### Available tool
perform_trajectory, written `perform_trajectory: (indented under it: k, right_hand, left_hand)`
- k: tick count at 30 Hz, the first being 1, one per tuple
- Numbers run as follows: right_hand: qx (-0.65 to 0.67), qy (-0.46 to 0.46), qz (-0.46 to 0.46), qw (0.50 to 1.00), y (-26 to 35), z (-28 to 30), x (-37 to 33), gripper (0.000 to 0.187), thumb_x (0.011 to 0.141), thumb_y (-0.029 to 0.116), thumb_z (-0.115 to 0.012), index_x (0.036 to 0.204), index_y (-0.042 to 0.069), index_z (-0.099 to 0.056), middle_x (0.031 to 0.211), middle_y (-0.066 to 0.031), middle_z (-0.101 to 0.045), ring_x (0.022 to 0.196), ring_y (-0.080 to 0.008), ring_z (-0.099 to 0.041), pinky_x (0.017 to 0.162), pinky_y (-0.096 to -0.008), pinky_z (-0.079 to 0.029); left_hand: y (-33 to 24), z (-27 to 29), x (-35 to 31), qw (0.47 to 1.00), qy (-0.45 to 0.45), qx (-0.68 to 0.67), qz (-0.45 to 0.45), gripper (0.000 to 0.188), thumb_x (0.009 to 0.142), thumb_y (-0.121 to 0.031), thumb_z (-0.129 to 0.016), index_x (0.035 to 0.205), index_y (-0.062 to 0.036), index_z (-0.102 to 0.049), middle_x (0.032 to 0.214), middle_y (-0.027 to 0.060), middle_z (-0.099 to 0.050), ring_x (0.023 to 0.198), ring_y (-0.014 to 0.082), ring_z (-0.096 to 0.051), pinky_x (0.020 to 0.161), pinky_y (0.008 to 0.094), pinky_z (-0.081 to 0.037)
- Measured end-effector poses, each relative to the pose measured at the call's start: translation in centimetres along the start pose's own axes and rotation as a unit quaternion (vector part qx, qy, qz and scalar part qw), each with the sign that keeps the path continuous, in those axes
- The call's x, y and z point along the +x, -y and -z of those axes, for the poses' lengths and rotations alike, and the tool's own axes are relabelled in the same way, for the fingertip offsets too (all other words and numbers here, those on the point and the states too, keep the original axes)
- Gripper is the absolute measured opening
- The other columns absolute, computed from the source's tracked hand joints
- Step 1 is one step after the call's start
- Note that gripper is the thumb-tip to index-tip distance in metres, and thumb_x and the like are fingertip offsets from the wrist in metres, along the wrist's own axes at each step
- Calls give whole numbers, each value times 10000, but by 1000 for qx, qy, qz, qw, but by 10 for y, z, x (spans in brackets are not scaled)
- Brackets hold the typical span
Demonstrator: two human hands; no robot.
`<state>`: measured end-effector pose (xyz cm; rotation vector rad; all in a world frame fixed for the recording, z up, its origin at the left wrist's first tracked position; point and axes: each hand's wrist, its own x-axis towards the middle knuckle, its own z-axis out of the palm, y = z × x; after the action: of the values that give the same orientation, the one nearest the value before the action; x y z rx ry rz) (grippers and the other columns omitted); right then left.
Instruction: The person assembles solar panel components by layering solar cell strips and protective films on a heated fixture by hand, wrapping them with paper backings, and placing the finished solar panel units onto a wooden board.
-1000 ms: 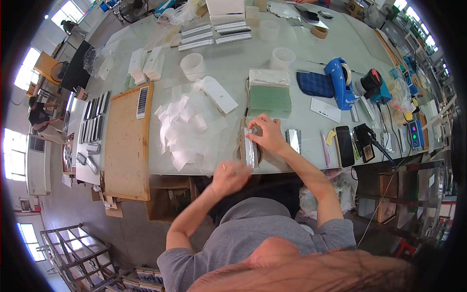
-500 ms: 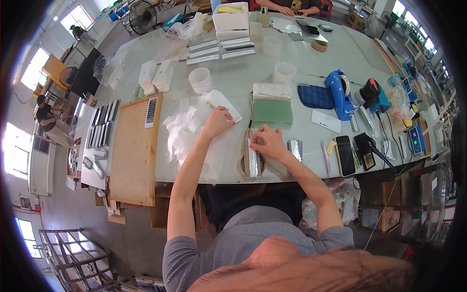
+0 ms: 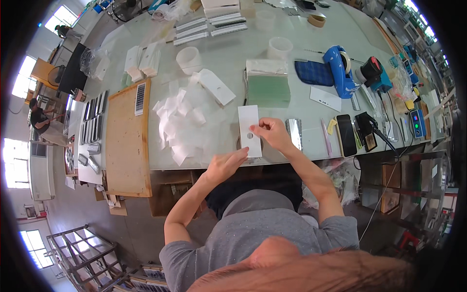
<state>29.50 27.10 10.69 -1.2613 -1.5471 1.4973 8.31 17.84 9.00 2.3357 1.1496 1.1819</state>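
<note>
A white rectangular card with a small round hole lies upright before me near the table's front edge. My right hand pinches its right edge between thumb and fingers. At its lower left corner, my left hand has its fingertips pressed on the card. The card covers most of a brown ring-shaped object and the silvery strip that lay on it. Left of the card's far end is a small stack of white cards, beside a loose heap of white paper pieces.
Beyond the card lies a pile of green sheets. A silvery strip, a phone and a blue tape dispenser stand to the right. A wooden-framed board overhangs the front edge at left.
My left hand has come from the card stack to the front edge. A white card now covers the silvery strip, held by both hands. The whole view has tilted.
</note>
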Motion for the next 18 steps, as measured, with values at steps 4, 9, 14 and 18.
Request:
perform_trajectory:
  k: [4, 9, 14, 18]
  right_hand:
    - [-256, -142, 164, 942, -20, -11, -13, 297, 729, 340, -819, 743, 93, -654, 749, -13, -568, 794, -162, -519, 802, -365, -305]
    - [-264, -146, 163, 940, -30, -15, -12, 300, 705, 358, -821, 720, 115, -645, 838, 11, -564, 896, -200, -490, 858, -407, -243]
    - [-276, -145, 173, 934, -30, -16, -11, 295, 702, 355, -820, 718, 119, -645, 871, 14, -560, 914, -198, -483, 847, -407, -243]
    - [-284, -147, 180, 930, -29, -17, -11, 292, 693, 352, -820, 714, 121, -644, 879, 13, -558, 923, -202, -477, 842, -406, -243]
  left_hand:
    - [-6, 0, -9, 999, 31, -17, 37, 86, 778, -99, -754, 833, -126, -694, 923, -1, -661, 813, 251, -642, 667, 342, -530]
    - [-6, -1, -11, 999, 28, 6, 44, 81, 767, -137, -773, 787, -161, -699, 798, -29, -541, 776, 204, -521, 705, 353, -418]
    - [-3, 1, -12, 998, 37, 30, 35, 80, 763, -159, -779, 789, -175, -706, 798, -37, -552, 759, 188, -514, 695, 337, -387]
    - [-2, 1, -13, 998, 36, 30, 38, 87, 753, -159, -784, 781, -177, -703, 794, -39, -551, 762, 185, -513, 692, 333, -384]
